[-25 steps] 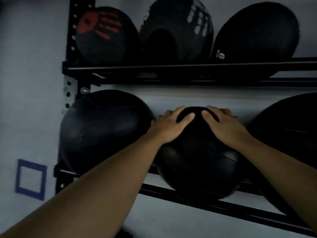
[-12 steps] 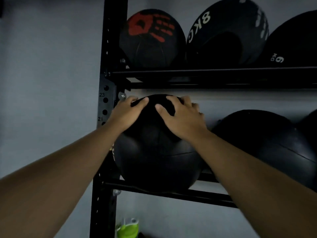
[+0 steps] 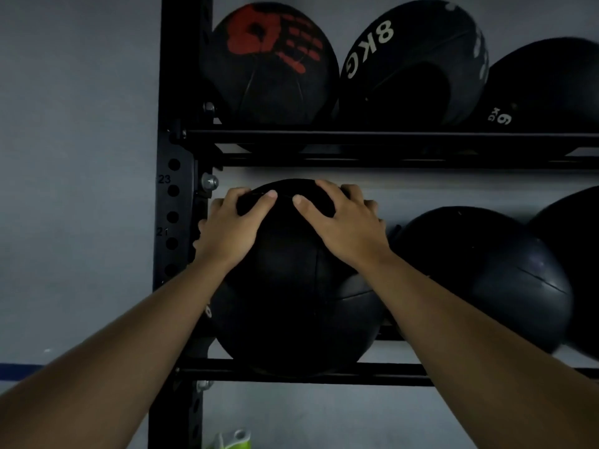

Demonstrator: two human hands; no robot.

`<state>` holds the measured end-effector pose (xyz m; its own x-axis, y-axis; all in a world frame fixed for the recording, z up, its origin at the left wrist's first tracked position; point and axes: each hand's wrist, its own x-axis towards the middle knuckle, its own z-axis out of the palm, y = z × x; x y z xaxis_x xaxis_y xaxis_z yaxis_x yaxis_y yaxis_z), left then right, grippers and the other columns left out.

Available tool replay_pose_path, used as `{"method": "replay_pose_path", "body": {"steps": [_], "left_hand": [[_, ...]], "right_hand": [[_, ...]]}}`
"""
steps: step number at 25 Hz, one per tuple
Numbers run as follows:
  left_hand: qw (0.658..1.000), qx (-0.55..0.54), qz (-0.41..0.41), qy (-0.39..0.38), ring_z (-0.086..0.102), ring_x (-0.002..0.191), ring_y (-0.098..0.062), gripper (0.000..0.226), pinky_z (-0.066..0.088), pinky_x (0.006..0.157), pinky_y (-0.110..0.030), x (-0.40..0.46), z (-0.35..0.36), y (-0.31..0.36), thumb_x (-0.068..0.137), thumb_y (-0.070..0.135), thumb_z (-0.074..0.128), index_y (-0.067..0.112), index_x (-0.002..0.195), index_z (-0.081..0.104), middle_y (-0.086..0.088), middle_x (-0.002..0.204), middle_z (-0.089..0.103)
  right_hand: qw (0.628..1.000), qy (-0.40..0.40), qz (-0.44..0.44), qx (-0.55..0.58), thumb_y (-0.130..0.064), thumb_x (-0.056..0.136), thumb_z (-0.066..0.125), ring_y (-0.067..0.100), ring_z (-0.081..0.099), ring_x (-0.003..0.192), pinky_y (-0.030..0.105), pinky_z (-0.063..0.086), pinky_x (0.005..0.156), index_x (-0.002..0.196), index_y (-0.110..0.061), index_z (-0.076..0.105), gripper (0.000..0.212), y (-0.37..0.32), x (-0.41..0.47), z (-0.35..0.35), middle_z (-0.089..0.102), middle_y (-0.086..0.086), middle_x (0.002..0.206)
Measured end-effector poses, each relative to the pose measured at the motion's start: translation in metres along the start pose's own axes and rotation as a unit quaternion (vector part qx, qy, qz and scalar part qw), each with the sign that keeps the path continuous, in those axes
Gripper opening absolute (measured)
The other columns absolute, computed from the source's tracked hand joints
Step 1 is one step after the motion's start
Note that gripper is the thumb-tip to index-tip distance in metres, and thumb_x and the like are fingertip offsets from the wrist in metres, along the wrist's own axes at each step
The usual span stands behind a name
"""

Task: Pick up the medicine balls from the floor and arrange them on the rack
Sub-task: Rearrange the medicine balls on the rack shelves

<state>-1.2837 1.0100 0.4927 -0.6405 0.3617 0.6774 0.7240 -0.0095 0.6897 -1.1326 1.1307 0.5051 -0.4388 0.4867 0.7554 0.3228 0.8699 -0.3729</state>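
Observation:
A large black medicine ball (image 3: 291, 306) rests on the lower rails of the black rack (image 3: 291, 372), at its left end beside the upright post (image 3: 171, 222). My left hand (image 3: 231, 226) and my right hand (image 3: 343, 226) both lie spread over the top of this ball, gripping it. A second black ball (image 3: 486, 273) sits to its right on the same level, and the edge of a third ball (image 3: 577, 254) shows at the far right. On the upper shelf stand a ball with a red handprint (image 3: 269, 63), an 8 KG ball (image 3: 415, 59) and a 6 KG ball (image 3: 544, 85).
A grey wall lies behind and to the left of the rack. A green and white object (image 3: 231, 440) sits low beneath the rack. A blue tape line (image 3: 19, 371) marks the wall at the far left. The upper shelf rail (image 3: 389, 137) runs close above my hands.
One second ago my hands were on the middle ball with another ball to its left. Now they grip the leftmost ball by the post; the view has shifted left and nearer.

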Motion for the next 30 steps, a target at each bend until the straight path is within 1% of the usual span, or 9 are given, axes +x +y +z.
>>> {"method": "replay_pose_path", "body": {"steps": [4,11,16,18,20,21,24,27,30], "left_hand": [[0.999,-0.039,-0.006,0.0,0.042,0.147,-0.036,0.085,0.032,0.12,-0.064,-0.004,-0.007,-0.009,0.068,0.093,0.046,0.051,0.141,0.051,-0.001,0.158,0.045],[0.999,-0.047,0.007,0.01,0.045,0.145,-0.032,0.082,0.038,0.118,-0.06,-0.005,-0.005,-0.011,0.07,0.095,0.047,0.055,0.142,0.049,0.001,0.157,0.046],[0.999,0.016,-0.011,-0.04,0.04,0.151,-0.037,0.09,0.035,0.121,-0.058,-0.012,-0.014,0.004,0.078,0.094,0.041,0.048,0.155,0.04,-0.007,0.164,0.039],[0.998,0.059,0.01,-0.036,0.05,0.144,-0.033,0.07,0.041,0.113,-0.048,-0.012,-0.022,0.015,0.091,0.078,0.05,0.041,0.15,0.051,-0.007,0.157,0.051],[0.993,0.095,0.074,-0.017,0.064,0.127,-0.024,0.026,0.048,0.098,-0.038,-0.011,-0.028,0.039,0.098,0.052,0.064,0.042,0.121,0.069,0.003,0.129,0.07],[0.987,0.117,0.106,-0.02,0.069,0.117,-0.019,0.01,0.05,0.09,-0.033,-0.01,-0.029,0.057,0.098,0.041,0.068,0.045,0.106,0.071,0.01,0.116,0.074],[0.961,0.169,0.218,-0.013,0.072,0.097,-0.006,0.019,0.052,0.082,-0.026,-0.009,-0.011,0.132,0.095,0.028,0.072,0.047,0.09,0.072,0.018,0.101,0.076],[0.931,0.133,0.338,0.038,0.071,0.092,-0.007,0.014,0.054,0.087,-0.029,-0.004,0.029,0.207,0.095,0.024,0.07,0.035,0.097,0.079,0.014,0.099,0.078],[0.912,0.105,0.392,0.054,0.07,0.096,-0.011,0.014,0.053,0.087,-0.028,0.003,0.078,0.272,0.096,0.026,0.067,0.027,0.103,0.08,0.007,0.104,0.078]], "right_hand": [[0.999,-0.025,-0.023,0.008,-0.096,0.077,0.029,0.033,0.024,0.154,0.059,0.019,0.12,0.155,-0.057,0.03,0.087,0.011,-0.002,-0.006,0.028,-0.007,0.169],[0.998,-0.009,-0.007,0.056,-0.1,0.072,0.032,0.03,0.026,0.155,0.062,0.025,0.122,0.153,-0.059,0.032,0.091,0.019,-0.007,-0.002,0.03,-0.008,0.168],[0.992,-0.126,-0.011,0.009,-0.095,0.081,0.03,0.037,0.009,0.163,0.064,0.017,0.126,0.163,-0.053,0.013,0.093,0.018,-0.004,-0.023,0.008,0.0,0.179],[0.987,-0.151,-0.048,0.006,-0.084,0.09,0.04,0.037,0.022,0.158,0.056,0.027,0.125,0.164,-0.047,0.023,0.085,0.024,0.0,-0.04,0.021,0.005,0.175],[0.988,-0.119,-0.101,0.019,-0.067,0.097,0.052,0.029,0.045,0.145,0.04,0.041,0.113,0.153,-0.038,0.049,0.063,0.036,0.005,-0.07,0.048,0.005,0.156],[0.989,-0.085,-0.118,0.028,-0.059,0.098,0.056,0.025,0.052,0.137,0.035,0.044,0.105,0.144,-0.034,0.058,0.053,0.043,0.008,-0.09,0.056,0.003,0.146],[0.989,0.012,-0.145,0.029,-0.045,0.099,0.063,0.023,0.065,0.115,0.033,0.05,0.096,0.119,-0.024,0.073,0.031,0.065,0.026,-0.156,0.069,0.005,0.122],[0.985,0.072,-0.156,0.013,-0.04,0.101,0.061,0.026,0.069,0.101,0.037,0.055,0.09,0.104,-0.02,0.075,0.025,0.091,0.048,-0.22,0.073,0.007,0.108],[0.979,0.146,-0.143,-0.009,-0.04,0.102,0.056,0.028,0.069,0.095,0.037,0.055,0.082,0.098,-0.018,0.073,0.029,0.12,0.067,-0.279,0.075,0.007,0.101]]}}
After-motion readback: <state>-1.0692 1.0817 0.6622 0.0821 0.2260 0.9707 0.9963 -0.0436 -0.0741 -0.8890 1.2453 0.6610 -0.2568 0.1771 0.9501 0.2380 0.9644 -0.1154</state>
